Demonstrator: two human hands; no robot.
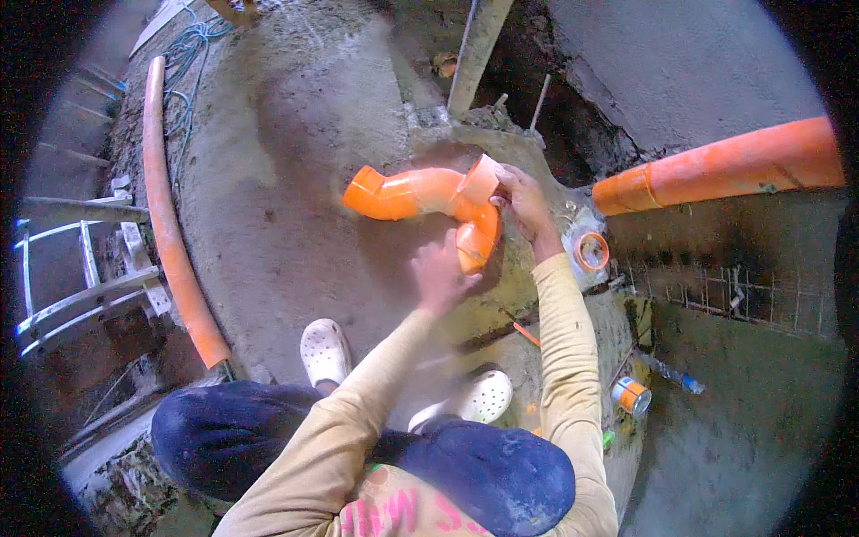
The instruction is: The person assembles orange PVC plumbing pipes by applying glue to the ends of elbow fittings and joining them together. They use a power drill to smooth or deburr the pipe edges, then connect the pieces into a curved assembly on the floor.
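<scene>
Between my hands is an orange plastic pipe fitting [420, 191], curved, with a branch and several joined sections. Its bent open end points to the left, and a paler collar stands up at its right. My left hand [442, 274] is closed around the lower branch, partly smeared by motion. At the right, my right hand [526, 208] grips the pale collar, with the fingers partly hidden behind it. The fitting is over the rough concrete floor in front of my shoes.
A long orange pipe [166, 215] lies along the left, beside a white ladder-like frame [88, 255] and a blue rope [186, 55]. Another orange pipe [734, 167] juts in from the right, above an orange ring [591, 251]. A can [632, 396] stands lower right. A dark pit [528, 76] opens beyond a post [478, 55].
</scene>
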